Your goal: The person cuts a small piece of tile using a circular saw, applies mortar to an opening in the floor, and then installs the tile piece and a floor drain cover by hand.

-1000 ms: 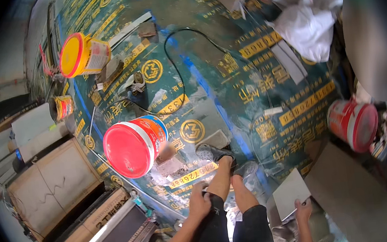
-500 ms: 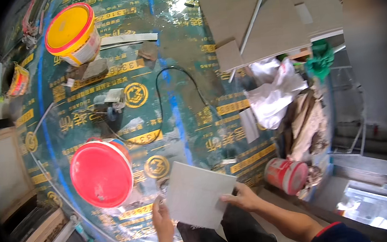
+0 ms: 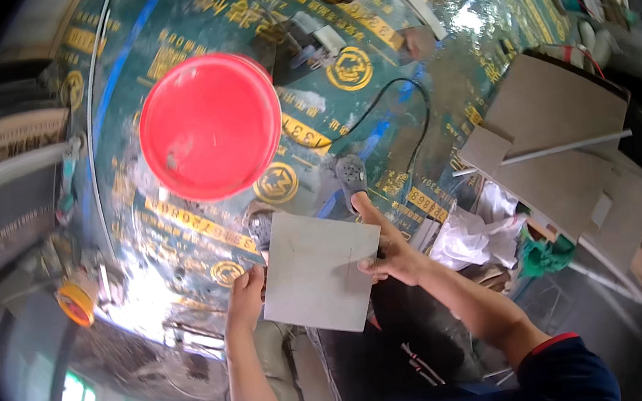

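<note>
A pale grey, roughly square tile (image 3: 318,277) is held up in front of me, its broad face toward my view. My left hand (image 3: 247,296) grips its left edge, with the fingers partly hidden behind it. At the right edge, my right hand (image 3: 399,261) is closed on the tile, thumb lying on the face and the other fingers underneath. Faint marks run across the tile near that thumb. Beyond the tile, to the left, stands a bucket with a red lid (image 3: 208,126).
Green printed floor sheeting (image 3: 310,178) has a black cable (image 3: 428,115) looping over it. My grey clogs (image 3: 350,173) stand just past the tile. Right of them lie white plastic bags (image 3: 474,238), a green bag (image 3: 546,255) and large grey boards (image 3: 558,111). A yellow-rimmed tub (image 3: 77,301) is at far left.
My view has swung round to the left, so the red-lidded bucket appears higher and larger. Both hands still hold the tile, which now looks more upright.
</note>
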